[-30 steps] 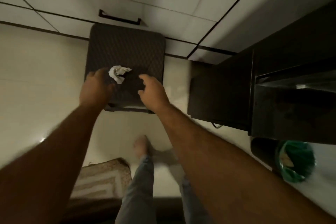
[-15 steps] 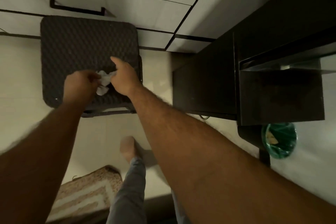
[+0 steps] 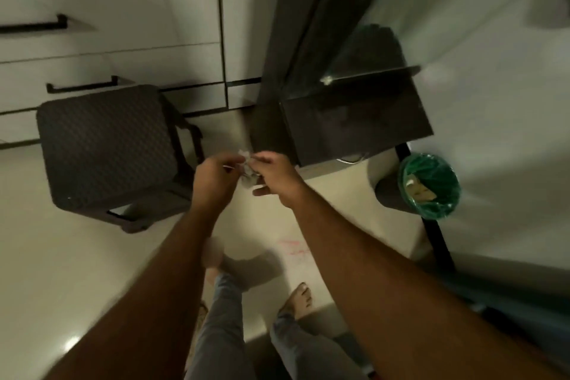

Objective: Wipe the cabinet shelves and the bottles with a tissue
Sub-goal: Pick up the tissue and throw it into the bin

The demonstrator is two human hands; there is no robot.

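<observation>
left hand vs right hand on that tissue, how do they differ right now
The left hand is curled tight, pinching the crumpled tissue from its left side. The right hand pinches the tissue's right side with its upper fingers, and one digit sticks out loose below. The left hand sits nearer the dark stool, the right nearer the green bin. Both hold the same tissue in the air above the floor.

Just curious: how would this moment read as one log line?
tissue: held by both hands | left hand: pinching | right hand: pinching | stool: bare
</observation>
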